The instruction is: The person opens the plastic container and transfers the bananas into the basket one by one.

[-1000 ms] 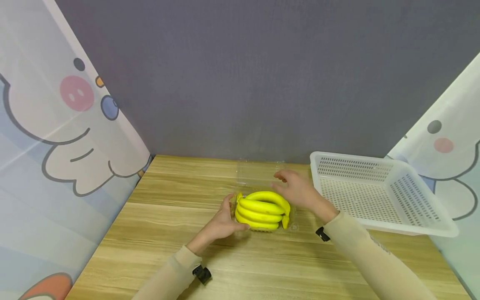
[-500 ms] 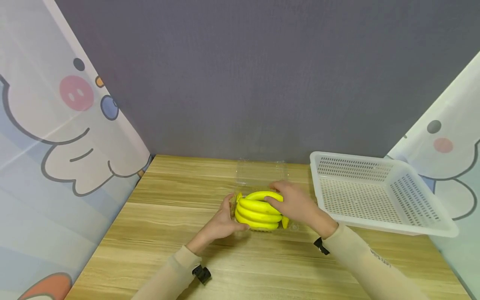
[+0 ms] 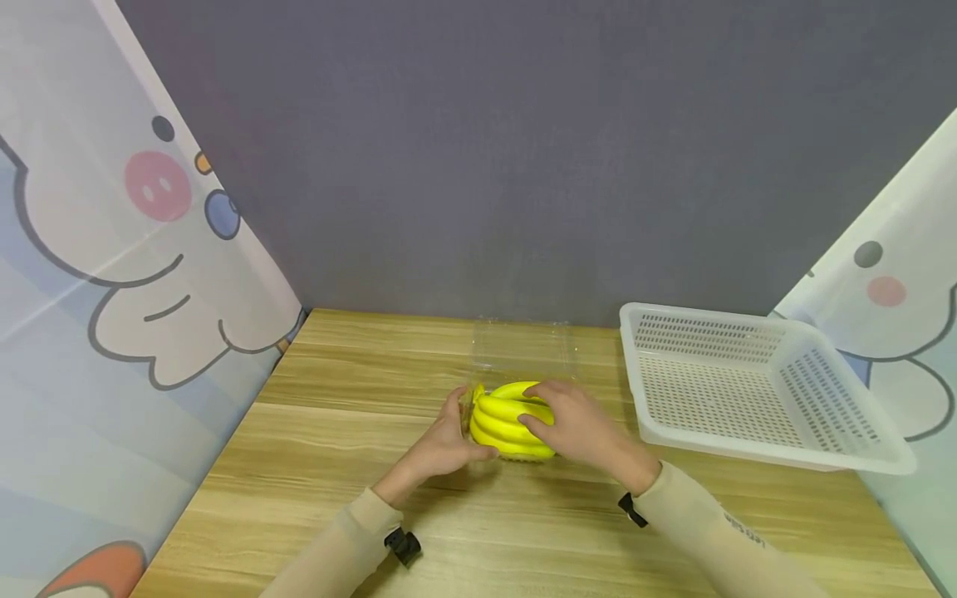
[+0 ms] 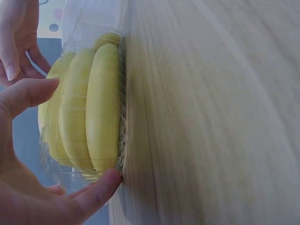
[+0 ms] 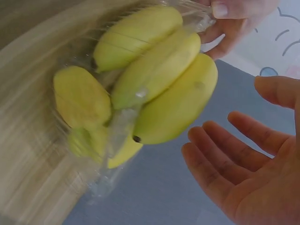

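Several yellow bananas (image 3: pixel 504 430) lie in a clear plastic clamshell box (image 5: pixel 101 185) on the wooden table. Its transparent lid (image 3: pixel 522 347) is folded back, away from the person. My left hand (image 3: pixel 441 446) grips the box's left end; in the left wrist view the thumb and a finger (image 4: pixel 101 190) span its side. Over the right end of the bananas is my right hand (image 3: pixel 585 425), hiding part of them in the head view. The right wrist view shows its fingers (image 5: pixel 227 150) spread and loosely bent beside the fruit, nothing between them.
A white perforated plastic basket (image 3: pixel 748 453) stands to the right on the table (image 3: pixel 359 374). Behind the table rises a grey wall (image 3: pixel 478 166). Panels with cartoon prints (image 3: pixel 160 274) flank both sides.
My right hand has moved left and down from above the box's back right corner to over the right end of the bananas. The left hand keeps its grip on the box.
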Demonstrator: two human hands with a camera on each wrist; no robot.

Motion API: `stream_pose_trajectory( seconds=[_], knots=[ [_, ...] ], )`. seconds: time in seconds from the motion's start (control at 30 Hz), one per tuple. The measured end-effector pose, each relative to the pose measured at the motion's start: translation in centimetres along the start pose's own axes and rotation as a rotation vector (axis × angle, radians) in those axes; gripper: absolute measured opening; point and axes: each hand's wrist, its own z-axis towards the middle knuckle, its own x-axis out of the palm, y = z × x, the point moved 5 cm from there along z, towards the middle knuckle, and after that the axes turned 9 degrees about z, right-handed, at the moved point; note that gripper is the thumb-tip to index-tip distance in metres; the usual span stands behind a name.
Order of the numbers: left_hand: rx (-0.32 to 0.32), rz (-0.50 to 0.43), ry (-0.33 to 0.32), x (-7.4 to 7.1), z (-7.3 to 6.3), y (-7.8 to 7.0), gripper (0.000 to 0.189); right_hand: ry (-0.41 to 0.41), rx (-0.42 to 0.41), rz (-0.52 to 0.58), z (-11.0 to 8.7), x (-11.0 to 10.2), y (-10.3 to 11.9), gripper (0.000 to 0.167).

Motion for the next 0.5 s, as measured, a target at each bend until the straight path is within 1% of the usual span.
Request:
stream_pose_trajectory(
  seconds=[0.1, 0.23, 0.33, 0.5],
  knots=[
    [-0.002, -0.001, 0.003, 0.0, 0.0, 0.0, 0.122, 0.006, 0.003, 0.007, 0.0, 0.5, -0.3, 0.04],
    [-0.006, 0.004, 0.001, 0.0, 0.0, 0.0, 0.122, 0.015, -0.025, -0.001, 0.1, 1.3, -0.6, 0.04],
    [-0.004, 0.001, -0.005, 0.0, 0.0, 0.0, 0.122, 0.012, -0.057, -0.028, 0.2, 1.7, -0.6, 0.041],
    [0.001, -0.001, -0.008, 0.0, 0.0, -0.2, 0.122, 0.026, -0.066, -0.084, 0.3, 2.3, -0.6, 0.048]
  ],
)
